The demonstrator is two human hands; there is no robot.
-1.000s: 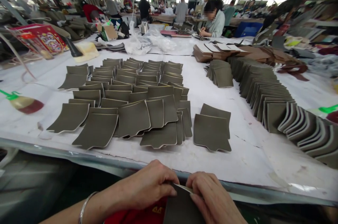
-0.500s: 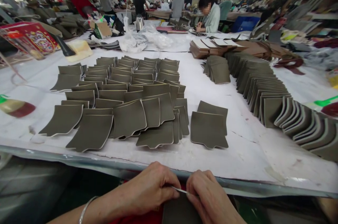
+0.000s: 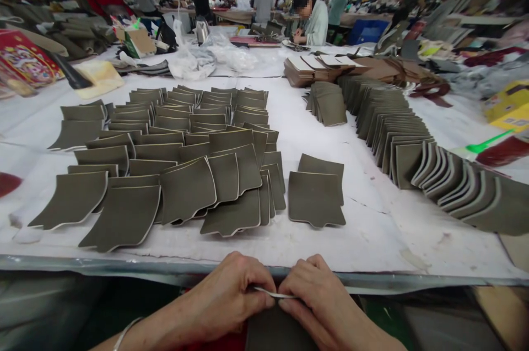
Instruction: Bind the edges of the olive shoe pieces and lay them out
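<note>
At the table's front edge, my left hand (image 3: 243,290) and my right hand (image 3: 312,296) pinch the pale upper edge of a dark olive leather piece (image 3: 275,329). Thumbs and fingers of both hands meet close together along that edge; the lower part of the piece runs out of the picture. Just beyond them on the white table lie two overlapping olive pieces (image 3: 316,196) with a small tab at the front. To their left spread several overlapping rows of like olive pieces (image 3: 188,188).
A long fanned row of olive pieces (image 3: 397,130) curves along the right side. Brown pieces with white tops (image 3: 308,70) sit behind it. A green-tipped bottle (image 3: 502,150) and a yellow box (image 3: 510,106) lie far right. Clear plastic (image 3: 215,56) is at the back; a co-worker (image 3: 312,15) bends over there.
The view has turned a little to the right, shifting the table things left. Both hands still grip the leather edge, and more of its pale strip shows between them.
</note>
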